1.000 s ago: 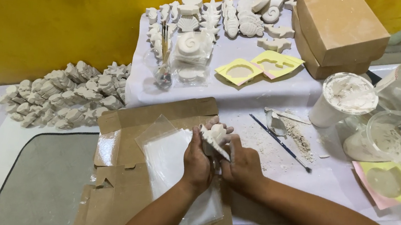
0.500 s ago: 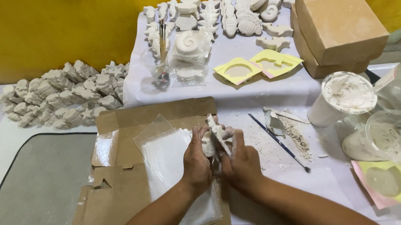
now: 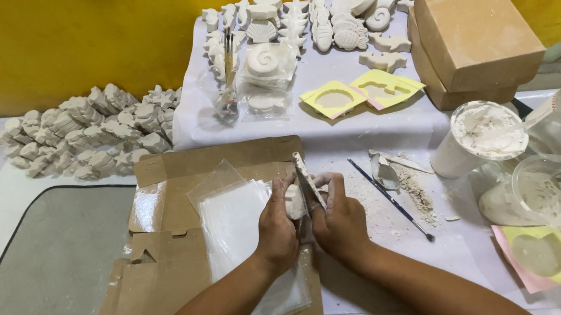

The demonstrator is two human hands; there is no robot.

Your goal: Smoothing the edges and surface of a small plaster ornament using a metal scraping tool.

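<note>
Both hands clamp one small white plaster cast point(image 3: 295, 201) over a flattened brown cardboard sheet point(image 3: 168, 236): the left hand point(image 3: 278, 228) cups it, the right hand point(image 3: 338, 220) presses a thin flat blade point(image 3: 307, 180) to its edge. Two stacked brown cardboard boxes point(image 3: 476, 43), one white cup of plaster powder point(image 3: 480, 138), three yellow moulds, on a white-covered table point(image 3: 394, 131) by a yellow wall point(image 3: 64, 37)
</note>
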